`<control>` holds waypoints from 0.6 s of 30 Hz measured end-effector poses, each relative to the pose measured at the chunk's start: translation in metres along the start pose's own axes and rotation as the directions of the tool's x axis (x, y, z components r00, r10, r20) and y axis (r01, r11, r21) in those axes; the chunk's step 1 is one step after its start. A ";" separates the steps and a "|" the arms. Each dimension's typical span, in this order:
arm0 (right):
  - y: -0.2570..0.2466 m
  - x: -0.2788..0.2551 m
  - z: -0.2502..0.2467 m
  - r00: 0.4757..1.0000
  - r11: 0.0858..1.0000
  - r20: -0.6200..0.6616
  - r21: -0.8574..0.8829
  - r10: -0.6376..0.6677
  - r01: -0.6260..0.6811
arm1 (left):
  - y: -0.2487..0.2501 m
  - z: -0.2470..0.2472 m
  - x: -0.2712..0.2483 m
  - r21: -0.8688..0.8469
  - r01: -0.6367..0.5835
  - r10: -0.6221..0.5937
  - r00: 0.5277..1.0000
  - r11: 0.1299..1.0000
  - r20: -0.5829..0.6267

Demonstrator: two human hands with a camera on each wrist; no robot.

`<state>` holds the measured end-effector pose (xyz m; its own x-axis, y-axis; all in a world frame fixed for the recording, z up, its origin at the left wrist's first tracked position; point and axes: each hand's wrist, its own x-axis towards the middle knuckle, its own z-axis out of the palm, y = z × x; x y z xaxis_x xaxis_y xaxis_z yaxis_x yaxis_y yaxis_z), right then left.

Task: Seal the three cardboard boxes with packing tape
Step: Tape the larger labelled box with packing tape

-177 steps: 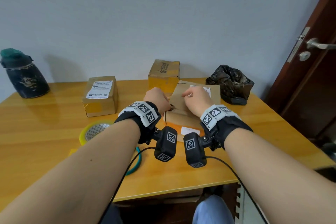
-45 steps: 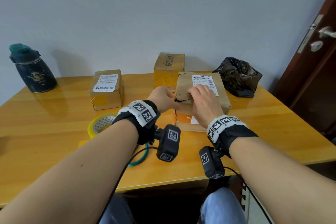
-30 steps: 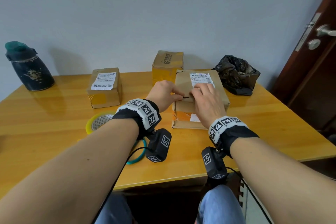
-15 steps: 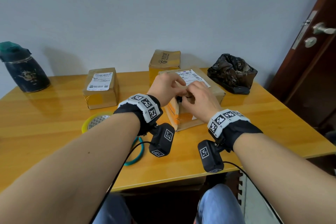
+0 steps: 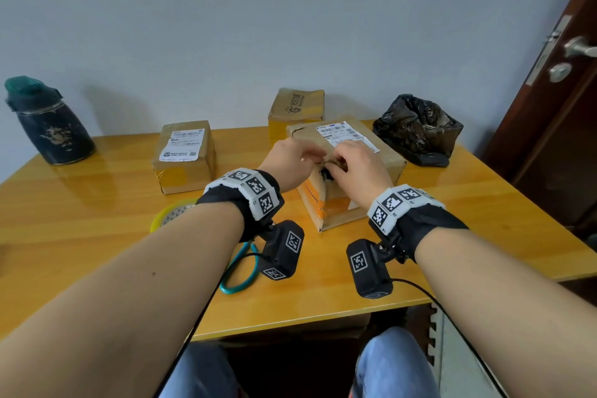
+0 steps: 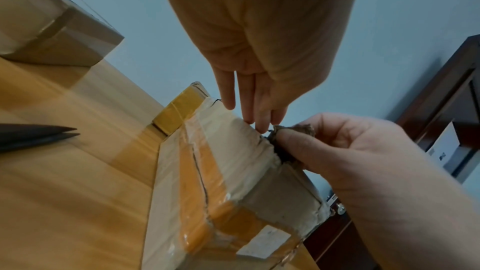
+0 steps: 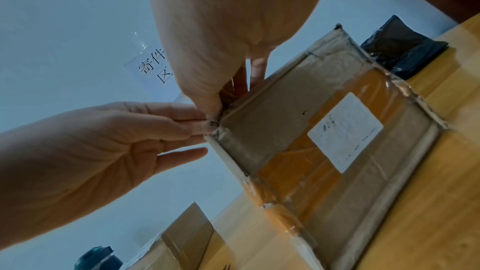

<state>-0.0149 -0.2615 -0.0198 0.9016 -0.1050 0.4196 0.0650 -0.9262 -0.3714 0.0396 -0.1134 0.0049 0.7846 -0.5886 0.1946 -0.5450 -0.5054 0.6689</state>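
Your right grip [image 5: 357, 165] pinches torn flap at near top corner of box [image 5: 384, 158]; left grip [image 5: 290, 158] relaxed, straight fingertips [image 6: 262, 124] touching same corner.

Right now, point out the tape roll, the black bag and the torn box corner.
tape roll [image 5: 168, 215], head view, yellow rim left of the left wrist.
black bag [image 5: 416, 126], head view, crumpled middle.
torn box corner [image 6: 279, 154], left wrist view, ragged edge.
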 end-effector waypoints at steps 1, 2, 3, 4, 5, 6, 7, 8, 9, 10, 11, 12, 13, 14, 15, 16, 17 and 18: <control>0.000 0.000 0.000 1.000 1.000 -0.001 0.007 0.004 -0.004 | -0.001 0.000 0.001 0.002 -0.005 0.005 1.000 1.000 -0.003; -0.001 0.000 0.000 1.000 1.000 0.002 0.016 0.003 -0.003 | -0.002 0.001 0.002 0.004 -0.010 0.010 1.000 1.000 -0.012; -0.001 0.000 0.000 1.000 1.000 0.008 0.026 0.002 -0.002 | -0.003 0.001 0.003 0.011 -0.018 0.018 1.000 1.000 -0.024; -0.002 0.001 0.000 1.000 0.999 0.022 0.034 -0.003 0.002 | -0.004 0.002 0.004 0.020 -0.024 0.025 0.999 1.000 -0.033; -0.004 0.001 0.000 0.999 0.999 0.035 0.034 -0.004 0.003 | -0.005 0.002 0.004 0.029 -0.028 0.029 0.999 0.999 -0.039; -0.004 0.002 0.001 0.999 1.000 0.044 0.031 -0.001 0.000 | -0.005 0.003 0.005 0.036 -0.031 0.033 0.999 0.999 -0.041; -0.004 0.003 0.001 0.999 0.999 0.043 0.037 0.008 -0.010 | -0.006 0.004 0.006 0.044 -0.034 0.036 0.998 0.998 -0.043; -0.004 0.003 0.002 0.999 0.999 0.035 0.049 0.016 -0.018 | -0.006 0.005 0.006 0.053 -0.034 0.037 0.998 0.998 -0.046; -0.004 0.003 0.003 0.999 0.997 0.024 0.070 0.027 -0.029 | -0.006 0.006 0.006 0.060 -0.033 0.036 0.998 0.998 -0.047; -0.003 0.003 0.004 0.999 0.994 0.008 0.097 0.041 -0.041 | -0.007 0.007 0.006 0.059 -0.030 0.032 0.998 0.998 -0.048; -0.003 0.003 0.005 0.998 0.990 -0.003 0.126 0.060 -0.059 | -0.007 0.008 0.006 0.052 -0.027 0.030 0.998 0.998 -0.049; -0.003 0.003 0.005 0.997 0.985 -0.011 0.155 0.081 -0.079 | -0.007 0.009 0.006 0.041 -0.024 0.026 0.998 0.999 -0.053; -0.003 0.003 0.005 0.995 0.979 -0.016 0.179 0.099 -0.094 | -0.007 0.009 0.006 0.029 -0.021 0.022 0.998 0.999 -0.061; -0.003 0.004 0.005 0.993 0.974 -0.014 0.198 0.114 -0.109 | -0.007 0.010 0.005 0.020 -0.016 0.018 0.997 1.000 -0.070; -0.004 0.005 0.004 0.992 0.970 -0.007 0.211 0.126 -0.122 | -0.006 0.011 0.005 0.014 -0.013 0.014 0.997 1.000 -0.079; -0.004 0.006 0.004 0.991 0.966 0.001 0.221 0.137 -0.134 | -0.006 0.012 0.005 0.012 -0.008 0.009 0.996 1.000 -0.086; -0.004 0.006 0.003 0.990 0.963 0.008 0.230 0.143 -0.140 | -0.005 0.012 0.005 0.016 -0.001 0.003 0.996 1.000 -0.092; -0.004 0.007 0.002 0.989 0.961 0.012 0.235 0.145 -0.144 | -0.004 0.012 0.005 0.023 0.010 -0.008 0.995 1.000 -0.096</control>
<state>-0.0079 -0.2572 -0.0172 0.9067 -0.2338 0.3510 0.0332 -0.7901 -0.6121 0.0423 -0.1219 -0.0058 0.8137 -0.5211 0.2576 -0.5439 -0.5260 0.6539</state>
